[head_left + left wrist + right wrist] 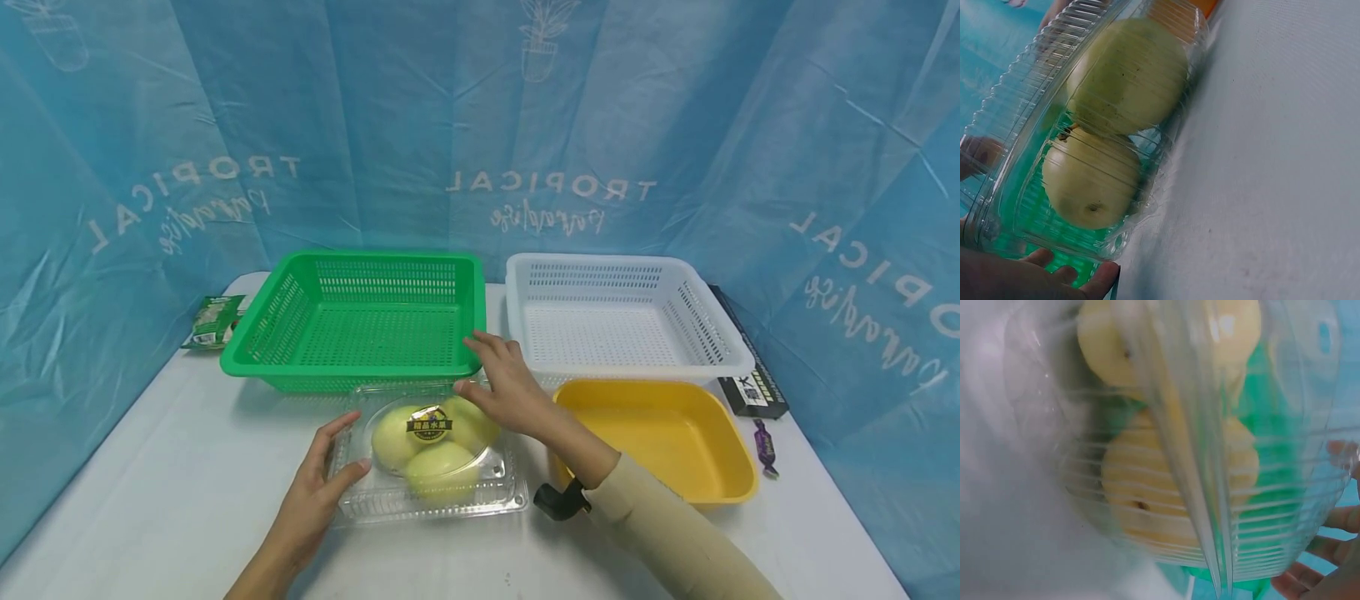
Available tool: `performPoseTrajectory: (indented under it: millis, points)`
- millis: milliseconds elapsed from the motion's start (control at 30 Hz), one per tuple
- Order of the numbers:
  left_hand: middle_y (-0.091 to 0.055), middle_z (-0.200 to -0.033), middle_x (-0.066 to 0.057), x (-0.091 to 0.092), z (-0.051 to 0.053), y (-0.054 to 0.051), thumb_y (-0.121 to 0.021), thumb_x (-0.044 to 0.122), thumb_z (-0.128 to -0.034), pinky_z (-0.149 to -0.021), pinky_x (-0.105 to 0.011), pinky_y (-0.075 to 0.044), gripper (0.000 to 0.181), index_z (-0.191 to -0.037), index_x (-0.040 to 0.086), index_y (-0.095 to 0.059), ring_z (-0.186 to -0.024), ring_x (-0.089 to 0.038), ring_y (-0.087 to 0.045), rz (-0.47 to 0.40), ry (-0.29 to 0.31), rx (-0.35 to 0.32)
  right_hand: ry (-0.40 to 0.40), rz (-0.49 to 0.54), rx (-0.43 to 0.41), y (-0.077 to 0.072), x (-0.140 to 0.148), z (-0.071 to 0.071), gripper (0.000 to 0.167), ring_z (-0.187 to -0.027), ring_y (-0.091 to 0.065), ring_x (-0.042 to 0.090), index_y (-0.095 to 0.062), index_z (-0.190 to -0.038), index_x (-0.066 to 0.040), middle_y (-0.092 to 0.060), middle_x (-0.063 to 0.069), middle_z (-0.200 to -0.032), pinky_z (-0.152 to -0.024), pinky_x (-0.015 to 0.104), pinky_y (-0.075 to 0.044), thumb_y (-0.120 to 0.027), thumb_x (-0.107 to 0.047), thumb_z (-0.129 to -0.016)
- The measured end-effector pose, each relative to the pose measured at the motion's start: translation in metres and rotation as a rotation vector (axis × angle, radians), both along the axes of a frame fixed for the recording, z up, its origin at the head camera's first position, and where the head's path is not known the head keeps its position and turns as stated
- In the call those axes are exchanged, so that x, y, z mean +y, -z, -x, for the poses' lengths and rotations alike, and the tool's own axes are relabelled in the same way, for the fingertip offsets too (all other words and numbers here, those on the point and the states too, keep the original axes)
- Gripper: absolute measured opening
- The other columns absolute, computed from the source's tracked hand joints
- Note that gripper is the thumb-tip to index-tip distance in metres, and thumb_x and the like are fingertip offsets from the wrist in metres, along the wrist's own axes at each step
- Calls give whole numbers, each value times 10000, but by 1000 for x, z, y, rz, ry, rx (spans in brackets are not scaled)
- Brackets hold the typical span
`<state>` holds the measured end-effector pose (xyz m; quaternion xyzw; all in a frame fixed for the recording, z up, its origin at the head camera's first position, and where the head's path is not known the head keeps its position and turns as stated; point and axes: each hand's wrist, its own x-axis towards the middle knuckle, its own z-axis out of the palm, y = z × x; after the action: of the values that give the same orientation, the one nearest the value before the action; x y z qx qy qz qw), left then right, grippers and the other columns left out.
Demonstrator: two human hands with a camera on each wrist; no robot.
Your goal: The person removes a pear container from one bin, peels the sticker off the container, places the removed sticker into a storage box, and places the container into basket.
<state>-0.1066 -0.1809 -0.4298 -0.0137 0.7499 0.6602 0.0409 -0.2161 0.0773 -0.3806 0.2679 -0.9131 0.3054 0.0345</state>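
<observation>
A clear plastic box (360, 502) with three pale yellow-green fruits (442, 468) and a dark label (429, 424) on its lid lies on the white table. My left hand (309, 500) is at its left side, fingers extended and thumb over the edge. At the far right corner of the box is my right hand (512, 392), fingers spread and relaxed, near the green basket's corner. In the left wrist view two fruits (1091, 178) show through the box wall, with left fingertips (1105, 275) at its end. The right wrist view shows the ribbed wall beside my right hand (1329, 556).
Behind the box stand a green basket (352, 372) and a white basket (637, 372). A yellow basin (660, 442) is on the right. A green packet (213, 322) lies far left; a black box (757, 398) and a purple-wrapped candy (765, 448) lie far right.
</observation>
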Motion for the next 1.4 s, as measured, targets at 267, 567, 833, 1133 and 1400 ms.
performPoseTrajectory:
  millis: [267, 567, 833, 1133, 1400]
  points:
    - [17, -1607, -65, -1, 0, -1, -600, 184, -916, -1092, -692, 88, 638, -1460, 215, -268, -1452, -359, 191, 9, 11, 3, -79, -44, 84, -1, -5, -6, 579, -1269, -360, 300, -484, -1360, -101, -455, 85, -1401, -1040, 487, -368, -632, -386, -878]
    - [40, -1605, -82, -3, 0, 0, -599, 189, -916, -1080, -708, 83, 627, -1457, 233, -285, -1447, -389, 180, 19, 28, 2, -123, -95, 163, -3, -10, -9, 507, -1172, -398, 232, -565, -1291, -170, -533, 26, -1283, -987, 416, -362, -644, -426, -861]
    - [9, -1605, -94, -2, 1, -2, -600, 187, -912, -1094, -693, 78, 617, -1447, 221, -295, -1451, -391, 162, 28, 26, 7, -210, -154, 203, 0, -17, -11, 491, -1056, -411, 172, -592, -1263, -198, -564, -11, -1186, -901, 326, -392, -660, -446, -845]
    - [27, -1605, -89, -3, 1, 0, -601, 201, -915, -1084, -707, 67, 630, -1456, 212, -279, -1446, -410, 166, 35, 26, -12, -271, -156, 111, 1, -22, -15, 511, -964, -367, 124, -598, -1265, -162, -565, -16, -1124, -814, 254, -371, -657, -448, -846]
    - [29, -1604, -91, -3, 1, -1, -603, 213, -914, -1070, -726, 54, 630, -1455, 229, -282, -1442, -421, 164, 41, 29, -18, -272, -226, 127, 5, -25, -14, 510, -948, -375, 121, -603, -1266, -177, -576, -17, -1132, -807, 251, -347, -638, -471, -851]
